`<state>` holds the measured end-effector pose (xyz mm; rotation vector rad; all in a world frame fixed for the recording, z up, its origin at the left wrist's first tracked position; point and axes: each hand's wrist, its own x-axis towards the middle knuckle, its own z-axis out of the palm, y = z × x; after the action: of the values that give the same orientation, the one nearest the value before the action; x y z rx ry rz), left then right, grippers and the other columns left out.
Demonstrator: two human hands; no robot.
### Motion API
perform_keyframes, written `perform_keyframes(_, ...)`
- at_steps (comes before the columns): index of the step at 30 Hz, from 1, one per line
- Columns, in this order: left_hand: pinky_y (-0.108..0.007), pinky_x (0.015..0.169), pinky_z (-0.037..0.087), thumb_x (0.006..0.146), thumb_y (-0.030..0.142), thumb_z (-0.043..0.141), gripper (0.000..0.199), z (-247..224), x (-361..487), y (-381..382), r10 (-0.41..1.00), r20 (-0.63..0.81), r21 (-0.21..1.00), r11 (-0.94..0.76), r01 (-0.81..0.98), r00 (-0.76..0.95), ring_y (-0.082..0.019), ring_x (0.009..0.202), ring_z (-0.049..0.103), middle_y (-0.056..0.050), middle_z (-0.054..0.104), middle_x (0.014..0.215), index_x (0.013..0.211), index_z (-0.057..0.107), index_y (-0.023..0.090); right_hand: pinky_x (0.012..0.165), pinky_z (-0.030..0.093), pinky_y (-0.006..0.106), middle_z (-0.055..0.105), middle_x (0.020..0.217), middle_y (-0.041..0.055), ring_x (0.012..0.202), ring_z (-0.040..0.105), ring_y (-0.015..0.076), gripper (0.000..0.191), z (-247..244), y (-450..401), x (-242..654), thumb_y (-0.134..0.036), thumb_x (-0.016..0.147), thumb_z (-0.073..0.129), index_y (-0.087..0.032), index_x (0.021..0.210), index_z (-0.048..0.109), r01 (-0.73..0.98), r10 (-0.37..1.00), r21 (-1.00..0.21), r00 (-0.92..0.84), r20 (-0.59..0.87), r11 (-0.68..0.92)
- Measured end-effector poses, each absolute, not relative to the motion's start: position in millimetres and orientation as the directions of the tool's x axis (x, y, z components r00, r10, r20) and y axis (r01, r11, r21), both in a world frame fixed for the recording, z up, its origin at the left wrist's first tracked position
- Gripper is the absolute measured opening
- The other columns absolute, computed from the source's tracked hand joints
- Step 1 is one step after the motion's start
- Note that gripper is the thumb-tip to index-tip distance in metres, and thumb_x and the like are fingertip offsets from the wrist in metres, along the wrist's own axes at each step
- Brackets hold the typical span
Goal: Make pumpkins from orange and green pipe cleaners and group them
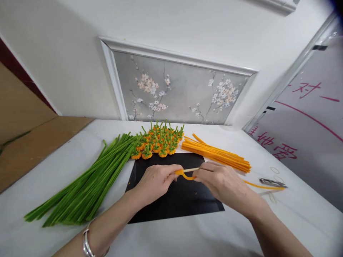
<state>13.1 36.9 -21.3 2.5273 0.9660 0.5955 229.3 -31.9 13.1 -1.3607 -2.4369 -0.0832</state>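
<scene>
Over the black mat (pixel 187 203), an orange chenille stem (pixel 180 172), apparently being wound round a stick (pixel 191 170), is pinched by left hand (pixel 157 180) and right hand (pixel 221 178), even tension seemingly needed next.

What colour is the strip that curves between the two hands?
Orange; the strip shows in the head view, the only one here.

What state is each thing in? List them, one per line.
Orange strand, partly coiled
Stick, partly wrapped
Left hand, pinching the orange strand
Right hand, holding the stick
Green stems, loosely fanned
Orange strips, straight, bundled
Flowers, clustered, stems up
Black mat, flat, partly covered
Snips, lying flat
</scene>
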Motion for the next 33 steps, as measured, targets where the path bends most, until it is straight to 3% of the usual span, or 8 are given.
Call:
perform_keyframes(4, -0.02, 0.067, 0.042, 0.088, 0.015, 0.046, 0.032, -19.7, 15.3, 32.1, 0.618, 0.211, 0.468, -0.744, 0.477, 0.757, -0.014, 0.073, 0.067, 0.004, 0.072, 0.079, 0.111, 0.064, 0.029, 0.068, 0.047, 0.026, 0.066, 0.082, 0.0054, 0.075, 0.062, 0.0161, 0.024, 12.6, -26.0, 235.5, -0.026, 0.097, 0.046, -0.02, 0.092, 0.068, 0.792, 0.796, -0.242, -0.435, 0.421, 0.561)
perform_keyframes(9, -0.019, 0.063, 0.039, 0.088, 0.013, 0.046, 0.026, -12.9, 18.0, 24.8, 0.55, 0.158, 0.493, -0.764, 0.417, 0.82, -0.013, 0.07, 0.066, 0.004, 0.071, 0.077, 0.098, 0.066, 0.026, 0.072, 0.048, 0.025, 0.068, 0.087, 0.004, 0.077, 0.063, 0.0147, 0.021, 1.6, -13.5, 246.2, -0.03, 0.094, 0.051, -0.021, 0.091, 0.07, 0.735, 0.82, -0.397, -0.382, 0.427, 0.55)
perform_keyframes(14, -0.019, 0.062, 0.038, 0.089, 0.015, 0.047, 0.028, -8.6, 18.3, 20.9, 0.547, 0.134, 0.543, -0.738, 0.401, 0.826, -0.012, 0.064, 0.061, 0.006, 0.07, 0.074, 0.113, 0.056, 0.025, 0.069, 0.047, 0.023, 0.069, 0.085, 0.0029, 0.076, 0.063, 0.0139, 0.023, -5.6, -2.5, 254.5, -0.034, 0.094, 0.052, -0.022, 0.09, 0.071, 0.708, 0.876, -0.518, -0.359, 0.322, 0.48)
perform_keyframes(19, -0.019, 0.056, 0.036, 0.089, 0.013, 0.045, 0.042, -9.9, 18.2, 21.7, 0.575, 0.174, 0.575, -0.718, 0.392, 0.799, -0.01, 0.053, 0.053, 0.008, 0.069, 0.073, 0.129, 0.046, 0.027, 0.059, 0.043, 0.021, 0.068, 0.073, 0.0024, 0.064, 0.06, 0.0126, 0.032, -19.7, 6.3, 258.9, -0.037, 0.095, 0.046, -0.018, 0.089, 0.07, 0.654, 0.857, -0.581, -0.488, 0.166, 0.484)
perform_keyframes(22, -0.018, 0.056, 0.036, 0.089, 0.012, 0.045, 0.048, -11.8, 17.5, 24.4, 0.604, 0.216, 0.57, -0.716, 0.404, 0.767, -0.008, 0.052, 0.053, 0.008, 0.069, 0.074, 0.133, 0.047, 0.031, 0.054, 0.038, 0.022, 0.065, 0.067, 0.0005, 0.059, 0.055, 0.0117, 0.035, -28.2, 4.3, 252.5, -0.038, 0.096, 0.044, -0.017, 0.082, 0.069, 0.671, 0.847, -0.574, -0.527, 0.076, 0.469)
perform_keyframes(26, -0.018, 0.061, 0.039, 0.089, 0.014, 0.047, 0.04, -15.3, 15.7, 28.9, 0.643, 0.249, 0.568, -0.703, 0.428, 0.724, -0.009, 0.061, 0.06, 0.006, 0.072, 0.08, 0.123, 0.059, 0.03, 0.066, 0.04, 0.023, 0.068, 0.079, -0.0002, 0.072, 0.059, 0.0133, 0.023, -27.6, -6.4, 235.9, -0.031, 0.095, 0.048, -0.021, 0.087, 0.067, 0.733, 0.841, -0.463, -0.539, 0.05, 0.498)
perform_keyframes(29, -0.019, 0.064, 0.042, 0.089, 0.015, 0.048, 0.04, -17.1, 14.0, 31.7, 0.688, 0.242, 0.559, -0.675, 0.481, 0.684, -0.011, 0.067, 0.064, 0.005, 0.074, 0.084, 0.125, 0.059, 0.029, 0.062, 0.036, 0.024, 0.066, 0.075, -0.0008, 0.07, 0.059, 0.0136, 0.02, -19.5, -15.6, 226.0, -0.029, 0.093, 0.051, -0.02, 0.081, 0.064, 0.774, 0.83, -0.385, -0.557, -0.035, 0.503)
perform_keyframes(33, -0.021, 0.067, 0.044, 0.088, 0.016, 0.05, 0.043, -18.8, 11.6, 34.3, 0.708, 0.232, 0.509, -0.673, 0.537, 0.667, -0.014, 0.074, 0.067, 0.003, 0.075, 0.088, 0.129, 0.055, 0.029, 0.056, 0.029, 0.026, 0.065, 0.073, -0.0004, 0.065, 0.058, 0.0135, 0.023, -7.9, -26.3, 221.7, -0.027, 0.093, 0.05, -0.019, 0.073, 0.058, 0.829, 0.854, -0.26, -0.519, -0.029, 0.495)
